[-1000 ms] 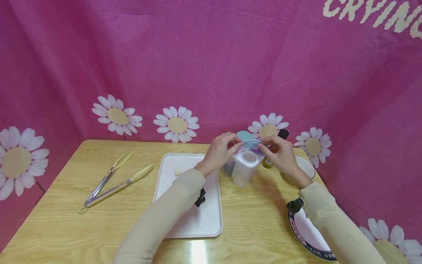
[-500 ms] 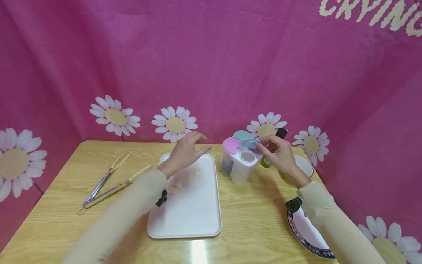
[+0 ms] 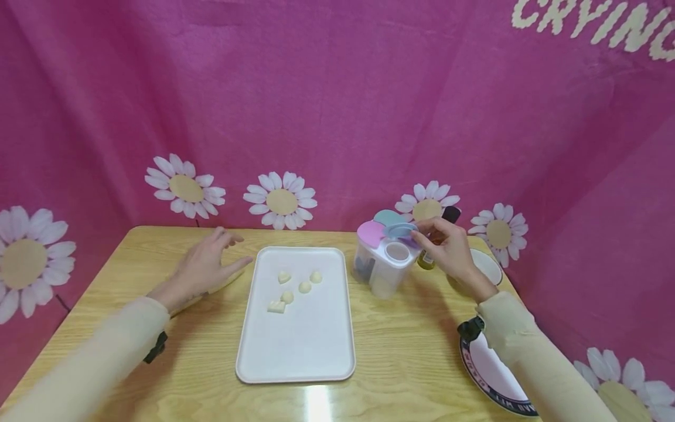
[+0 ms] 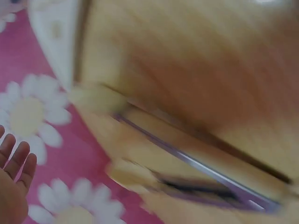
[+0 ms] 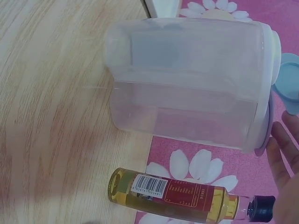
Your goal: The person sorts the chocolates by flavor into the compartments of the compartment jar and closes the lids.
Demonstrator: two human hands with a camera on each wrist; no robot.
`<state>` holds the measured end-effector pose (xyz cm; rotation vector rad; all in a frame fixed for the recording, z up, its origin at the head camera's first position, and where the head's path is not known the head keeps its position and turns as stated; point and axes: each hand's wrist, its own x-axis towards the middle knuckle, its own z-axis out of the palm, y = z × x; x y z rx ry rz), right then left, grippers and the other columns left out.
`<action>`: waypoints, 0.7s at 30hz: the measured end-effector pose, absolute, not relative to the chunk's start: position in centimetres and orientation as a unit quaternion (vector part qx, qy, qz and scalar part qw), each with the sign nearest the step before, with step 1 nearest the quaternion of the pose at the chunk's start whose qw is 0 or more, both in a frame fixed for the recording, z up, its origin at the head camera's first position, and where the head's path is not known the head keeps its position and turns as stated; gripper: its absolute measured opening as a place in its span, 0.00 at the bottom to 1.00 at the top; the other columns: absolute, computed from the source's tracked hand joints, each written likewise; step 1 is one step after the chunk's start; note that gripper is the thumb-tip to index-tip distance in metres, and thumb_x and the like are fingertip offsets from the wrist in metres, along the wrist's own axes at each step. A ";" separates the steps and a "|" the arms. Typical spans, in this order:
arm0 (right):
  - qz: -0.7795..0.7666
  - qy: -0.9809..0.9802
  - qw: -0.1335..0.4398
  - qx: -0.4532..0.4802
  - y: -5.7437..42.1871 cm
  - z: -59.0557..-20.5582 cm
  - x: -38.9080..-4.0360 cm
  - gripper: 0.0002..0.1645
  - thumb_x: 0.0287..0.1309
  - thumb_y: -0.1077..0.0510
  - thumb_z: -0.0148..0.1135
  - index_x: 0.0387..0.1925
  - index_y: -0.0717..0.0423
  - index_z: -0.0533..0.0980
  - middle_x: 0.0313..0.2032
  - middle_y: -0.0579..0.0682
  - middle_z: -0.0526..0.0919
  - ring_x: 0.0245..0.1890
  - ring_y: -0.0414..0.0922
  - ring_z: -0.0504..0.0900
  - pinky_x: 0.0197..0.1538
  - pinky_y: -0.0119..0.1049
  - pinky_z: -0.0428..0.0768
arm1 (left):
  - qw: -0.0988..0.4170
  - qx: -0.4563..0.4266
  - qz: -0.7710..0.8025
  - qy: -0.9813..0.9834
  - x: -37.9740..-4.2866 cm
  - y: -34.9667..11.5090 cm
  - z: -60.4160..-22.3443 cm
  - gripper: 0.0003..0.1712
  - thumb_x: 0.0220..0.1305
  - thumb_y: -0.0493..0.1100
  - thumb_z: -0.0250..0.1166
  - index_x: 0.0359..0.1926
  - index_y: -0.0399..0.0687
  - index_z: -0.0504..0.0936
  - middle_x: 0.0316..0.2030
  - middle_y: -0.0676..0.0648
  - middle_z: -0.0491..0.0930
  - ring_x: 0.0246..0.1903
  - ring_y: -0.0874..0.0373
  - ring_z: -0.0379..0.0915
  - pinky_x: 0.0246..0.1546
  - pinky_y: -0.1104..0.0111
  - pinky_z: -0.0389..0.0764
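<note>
My right hand (image 3: 448,249) holds the raised blue lid (image 3: 401,230) of a clear, divided seasoning box (image 3: 387,272) between thumb and fingers. Under that lid, a round opening shows in the box's white top. Pink and green lids (image 3: 389,217) lie down beside it, and a purple one shows partly behind. In the right wrist view the fingertips meet the lower edge of the blue lid (image 5: 288,86). My left hand (image 3: 203,266) hovers over a pair of tongs (image 4: 187,161), fingers loose and holding nothing. In the head view it hides most of the tongs.
A white tray (image 3: 300,351) in the middle bears several small cream-coloured pieces (image 3: 304,286). Behind my right hand stand an oil bottle (image 5: 173,193) with a black cap and a white bowl (image 3: 486,266). A dark-rimmed plate (image 3: 495,375) lies partly under the right forearm.
My left hand has left the seasoning box and swept left across the tray to the tongs, uncovering the cream pieces. The right hand stays at the blue lid.
</note>
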<state>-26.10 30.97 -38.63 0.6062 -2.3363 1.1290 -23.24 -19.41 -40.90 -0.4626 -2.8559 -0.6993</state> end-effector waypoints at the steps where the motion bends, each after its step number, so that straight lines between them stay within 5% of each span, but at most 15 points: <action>1: 0.408 -0.853 0.237 0.222 31.0 -38.6 -26.1 0.10 0.61 0.66 0.73 0.44 0.60 0.86 0.36 0.57 0.89 0.29 0.32 0.83 0.36 0.23 0.82 | 0.080 -0.149 -0.223 -0.960 -23.0 -20.3 -41.2 0.35 0.69 0.61 0.68 0.67 0.43 0.77 0.58 0.38 0.78 0.58 0.40 0.77 0.55 0.41 0.80; 10: 0.400 -0.857 0.230 0.229 30.9 -38.3 -26.2 0.09 0.62 0.66 0.73 0.44 0.61 0.85 0.37 0.58 0.90 0.30 0.35 0.85 0.38 0.20 0.81 | 0.084 -0.101 -0.200 -0.971 -20.1 -27.0 -44.0 0.53 0.63 0.71 0.68 0.72 0.34 0.70 0.66 0.31 0.72 0.63 0.32 0.70 0.57 0.36 0.74; 21: 0.414 -0.855 0.222 0.218 31.0 -38.6 -25.9 0.09 0.62 0.66 0.73 0.44 0.59 0.86 0.37 0.57 0.90 0.30 0.36 0.84 0.37 0.21 0.82 | 0.079 -0.056 -0.177 -0.979 -18.0 -30.2 -46.7 0.63 0.57 0.75 0.71 0.72 0.25 0.66 0.58 0.24 0.74 0.55 0.28 0.71 0.54 0.35 0.73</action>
